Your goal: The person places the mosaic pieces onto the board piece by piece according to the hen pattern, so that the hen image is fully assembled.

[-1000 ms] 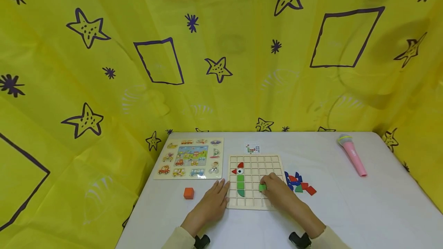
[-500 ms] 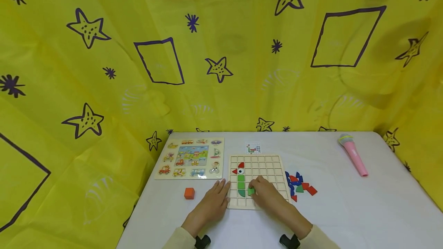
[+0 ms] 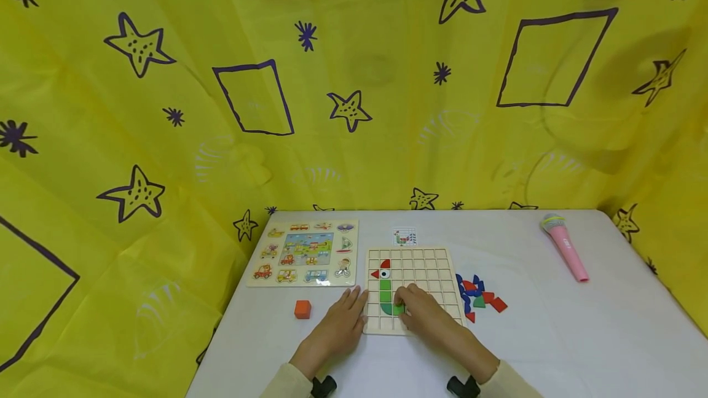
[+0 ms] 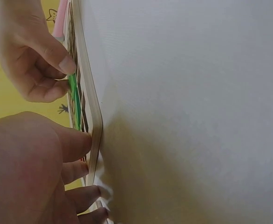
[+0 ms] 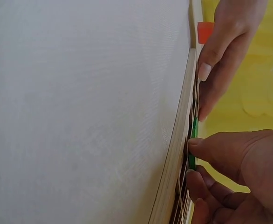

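A wooden grid board [image 3: 434,264] lies on the white table. On its left side a red quarter-round piece [image 3: 385,263], a red triangle [image 3: 375,274], an eye tile [image 3: 385,274], green squares [image 3: 385,290] and a green quarter-round piece [image 3: 386,309] form a column. My right hand [image 3: 424,312] pinches a green square tile [image 5: 192,161] between thumb and fingertips, low at the grid, just right of the green quarter-round piece. My left hand [image 3: 342,322] rests at the board's left edge with fingers extended, its thumb against the frame in the left wrist view.
Loose blue, red and green pieces [image 3: 470,287] lie right of the board. A small pattern card [image 3: 405,237] sits behind it. Toward the left are a picture puzzle [image 3: 346,229] and an orange cube [image 3: 302,309]; a pink microphone [image 3: 565,249] lies at the right.
My right hand has carried the green square tile left across the board and lowered it beside the green quarter-round piece. The left hand has stayed in place.
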`<action>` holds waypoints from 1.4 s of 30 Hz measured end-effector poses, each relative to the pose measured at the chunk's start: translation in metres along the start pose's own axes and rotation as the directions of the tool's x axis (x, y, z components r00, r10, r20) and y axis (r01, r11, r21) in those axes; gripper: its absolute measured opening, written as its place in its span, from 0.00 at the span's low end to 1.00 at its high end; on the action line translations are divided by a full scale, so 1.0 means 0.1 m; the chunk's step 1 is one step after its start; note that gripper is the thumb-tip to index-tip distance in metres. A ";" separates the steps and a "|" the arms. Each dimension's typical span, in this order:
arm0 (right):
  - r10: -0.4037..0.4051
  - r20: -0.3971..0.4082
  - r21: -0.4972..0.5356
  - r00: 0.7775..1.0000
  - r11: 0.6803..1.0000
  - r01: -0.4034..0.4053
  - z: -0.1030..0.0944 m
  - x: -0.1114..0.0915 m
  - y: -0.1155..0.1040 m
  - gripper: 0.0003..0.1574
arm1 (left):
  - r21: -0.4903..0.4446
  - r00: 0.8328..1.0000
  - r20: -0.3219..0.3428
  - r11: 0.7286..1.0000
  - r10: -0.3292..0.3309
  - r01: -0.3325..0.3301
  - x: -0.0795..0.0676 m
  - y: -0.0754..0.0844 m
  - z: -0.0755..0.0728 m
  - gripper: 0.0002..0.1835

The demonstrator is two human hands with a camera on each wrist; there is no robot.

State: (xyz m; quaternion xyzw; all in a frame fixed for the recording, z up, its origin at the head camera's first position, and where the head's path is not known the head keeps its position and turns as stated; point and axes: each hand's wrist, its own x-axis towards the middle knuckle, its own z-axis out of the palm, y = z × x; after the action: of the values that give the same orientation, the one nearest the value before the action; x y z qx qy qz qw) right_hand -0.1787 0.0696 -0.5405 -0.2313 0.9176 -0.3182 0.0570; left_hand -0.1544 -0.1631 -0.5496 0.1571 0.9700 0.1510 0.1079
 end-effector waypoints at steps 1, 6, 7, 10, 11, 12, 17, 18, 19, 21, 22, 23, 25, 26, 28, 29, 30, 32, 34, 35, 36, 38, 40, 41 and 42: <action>-0.004 -0.002 0.000 1.000 1.000 0.004 0.00 0.00 0.00 0.12 | 0.000 1.000 0.000 1.000 0.000 0.000 0.00 0.00 0.00 0.33; -0.033 -0.020 -0.025 0.999 0.999 0.032 0.01 -0.01 0.01 0.08 | 0.002 1.000 0.001 1.000 -0.004 0.004 0.00 0.00 0.00 0.33; -0.040 -0.026 -0.029 0.999 0.999 0.039 0.02 -0.01 0.01 0.08 | 0.001 1.000 0.002 1.000 -0.006 0.006 0.00 0.00 -0.01 0.33; -0.063 -0.040 -0.045 0.997 0.997 0.061 0.02 -0.01 0.01 0.07 | -0.004 1.000 0.009 1.000 -0.013 0.013 -0.01 0.01 -0.01 0.34; -0.066 -0.040 -0.049 0.997 0.997 0.064 0.01 -0.02 0.01 0.07 | -0.004 1.000 0.009 1.000 -0.013 0.013 -0.01 0.01 -0.02 0.34; -0.068 -0.039 -0.051 0.997 0.997 0.066 0.01 -0.02 0.00 0.07 | -0.005 1.000 0.009 1.000 -0.012 0.012 -0.01 0.01 -0.02 0.34; -0.062 -0.018 -0.057 0.998 0.996 0.061 -0.07 -0.07 0.03 0.06 | 0.000 1.000 0.005 1.000 -0.005 0.005 -0.02 0.02 -0.03 0.33; -0.047 -0.016 -0.054 0.999 0.997 0.046 -0.09 -0.08 0.05 0.06 | -0.001 1.000 0.006 1.000 -0.005 0.005 -0.02 0.02 -0.03 0.33; -0.025 -0.017 -0.053 1.000 0.998 0.024 -0.11 -0.10 0.07 0.07 | -0.001 1.000 0.007 1.000 -0.005 0.005 -0.02 0.02 -0.03 0.33; 0.042 -0.023 -0.038 0.999 0.998 -0.043 -0.17 -0.13 0.11 0.08 | 0.001 1.000 0.007 1.000 -0.002 0.002 -0.02 0.02 -0.02 0.33; 0.076 -0.027 -0.035 0.997 0.996 -0.077 -0.20 -0.14 0.14 0.08 | 0.003 1.000 0.007 1.000 0.000 0.000 -0.02 0.02 -0.02 0.33; 0.104 -0.033 -0.025 0.994 0.994 -0.105 -0.24 -0.16 0.17 0.09 | 0.006 1.000 0.006 1.000 0.002 -0.003 -0.02 0.01 -0.02 0.33; 0.156 -0.045 -0.016 0.987 0.988 -0.156 -0.33 -0.19 0.25 0.09 | 0.011 1.000 0.003 1.000 0.006 -0.006 -0.01 0.01 -0.01 0.33; 0.172 -0.053 -0.013 0.984 0.985 -0.173 -0.39 -0.22 0.30 0.09 | 0.014 1.000 0.001 1.000 0.008 -0.009 -0.01 0.00 -0.01 0.33; 0.192 -0.070 -0.009 0.979 0.981 -0.193 -0.50 -0.27 0.40 0.09 | 0.018 1.000 -0.001 1.000 0.013 -0.013 -0.01 0.00 0.00 0.33; 0.195 -0.081 -0.012 0.978 0.981 -0.196 -0.56 -0.29 0.46 0.09 | 0.020 1.000 -0.002 1.000 0.014 -0.014 -0.01 -0.01 0.00 0.33; 0.205 -0.087 -0.013 0.975 0.978 -0.207 -0.62 -0.32 0.51 0.08 | 0.020 1.000 -0.001 1.000 0.015 -0.015 -0.01 -0.01 0.00 0.33; 0.227 -0.105 -0.016 0.968 0.973 -0.230 -0.74 -0.37 0.62 0.09 | 0.026 1.000 -0.002 1.000 0.016 -0.016 0.00 -0.01 0.01 0.33; 0.258 -0.103 -0.017 0.961 0.965 -0.261 -0.84 -0.41 0.71 0.10 | 0.029 1.000 0.002 0.999 0.016 -0.016 0.00 -0.01 0.01 0.33; 0.273 -0.098 -0.024 0.957 0.961 -0.276 -0.87 -0.43 0.76 0.11 | 0.031 1.000 0.003 0.999 0.016 -0.016 0.00 -0.01 0.01 0.33; 0.286 -0.085 -0.029 0.954 0.957 -0.290 -0.90 -0.45 0.80 0.11 | 0.032 1.000 0.005 0.999 0.015 -0.015 0.00 -0.01 0.01 0.33; 0.289 -0.052 -0.049 0.956 0.955 -0.292 -0.94 -0.48 0.87 0.12 | 0.033 1.000 0.004 0.999 0.017 -0.017 0.00 -0.01 0.01 0.33; 0.286 -0.023 -0.070 0.958 0.955 -0.287 -0.93 -0.52 0.93 0.12 | 0.032 1.000 0.005 0.999 0.017 -0.018 0.00 -0.01 0.01 0.33; 0.279 -0.016 -0.080 0.960 0.957 -0.279 -0.93 -0.53 0.95 0.12 | 0.029 1.000 0.004 0.999 0.019 -0.019 0.00 -0.01 0.01 0.33; 0.271 -0.014 -0.087 0.963 0.959 -0.271 -0.91 -0.54 0.97 0.13 | 0.027 1.000 0.004 0.999 0.019 -0.019 0.00 0.00 0.00 0.33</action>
State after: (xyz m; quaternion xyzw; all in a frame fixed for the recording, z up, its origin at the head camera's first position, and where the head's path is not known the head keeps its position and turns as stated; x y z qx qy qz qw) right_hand -0.1911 0.2125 -0.5295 -0.1056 0.9538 -0.2668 0.0890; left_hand -0.1545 -0.1633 -0.5498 0.1682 0.9702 0.1387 0.1060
